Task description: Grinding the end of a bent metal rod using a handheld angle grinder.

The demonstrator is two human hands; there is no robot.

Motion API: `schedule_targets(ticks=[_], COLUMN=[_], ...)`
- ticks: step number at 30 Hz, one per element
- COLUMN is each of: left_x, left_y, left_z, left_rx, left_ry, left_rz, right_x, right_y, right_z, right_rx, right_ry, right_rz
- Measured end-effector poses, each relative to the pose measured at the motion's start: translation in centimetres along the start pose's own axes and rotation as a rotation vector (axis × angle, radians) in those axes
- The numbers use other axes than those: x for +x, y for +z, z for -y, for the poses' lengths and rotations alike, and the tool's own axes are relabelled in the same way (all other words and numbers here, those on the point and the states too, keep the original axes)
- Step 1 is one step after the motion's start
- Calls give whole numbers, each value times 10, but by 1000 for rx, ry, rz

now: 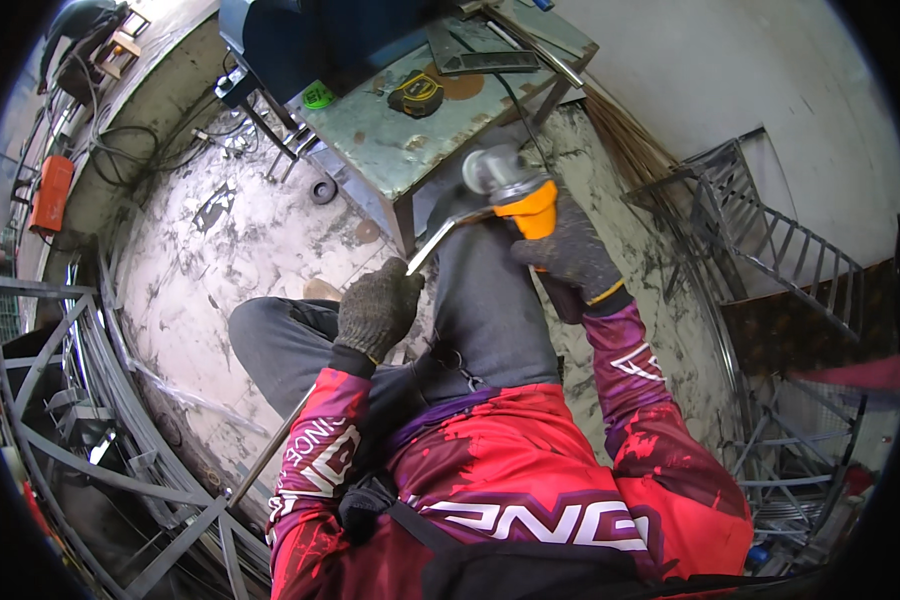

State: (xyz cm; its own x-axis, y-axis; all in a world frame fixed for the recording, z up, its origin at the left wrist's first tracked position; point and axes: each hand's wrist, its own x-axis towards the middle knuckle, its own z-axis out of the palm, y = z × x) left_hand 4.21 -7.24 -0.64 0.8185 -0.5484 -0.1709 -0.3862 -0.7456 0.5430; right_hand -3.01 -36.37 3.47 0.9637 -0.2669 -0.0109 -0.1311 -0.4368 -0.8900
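My left hand [378,308], in a dark grey knit glove, is closed around a long, thin metal bar [428,248]. The bar runs from near my right knee back under my left forearm toward the lower left. In my right hand [573,250], gloved too, is an orange angle grinder [527,208], its silver head and guard tilted toward the table. The grinder's head sits beside the far end of the bar, above my thigh. Blur at the head hides the disc, and I cannot tell whether it touches the bar.
Ahead stands a worn metal table [370,150] holding a tape measure [416,94], a green round object [317,95] and a metal square [485,62]. Welded metal frames [120,480] and bar stock lie at left. A slatted metal frame [770,225] leans at right. Cables [120,155] coil far left.
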Motion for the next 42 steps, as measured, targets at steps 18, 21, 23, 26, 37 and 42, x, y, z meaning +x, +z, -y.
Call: schedule_targets(ticks=[18, 21, 23, 26, 37, 42], left_x=[-15, -17, -18, -21, -29, -27], left_y=[-41, -37, -38, -46, -58, -57], left_z=[0, 0, -2, -9, -3, -4], left_rx=[-455, -437, -409, -352, -330, -313], left_ry=[64, 55, 68, 76, 76, 70], left_rz=[100, 4, -78, -196, -333, -382], right_x=[-34, -29, -28, -28, -24, -28], right_y=[-46, -39, -30, -9, 38, 47], right_z=[18, 29, 36, 30, 68, 73], right_rx=[262, 287, 302, -221, -187, -249], right_ry=[33, 112, 109, -234, -68, -133], right_rz=[-185, -93, -65, -67, -25, 11])
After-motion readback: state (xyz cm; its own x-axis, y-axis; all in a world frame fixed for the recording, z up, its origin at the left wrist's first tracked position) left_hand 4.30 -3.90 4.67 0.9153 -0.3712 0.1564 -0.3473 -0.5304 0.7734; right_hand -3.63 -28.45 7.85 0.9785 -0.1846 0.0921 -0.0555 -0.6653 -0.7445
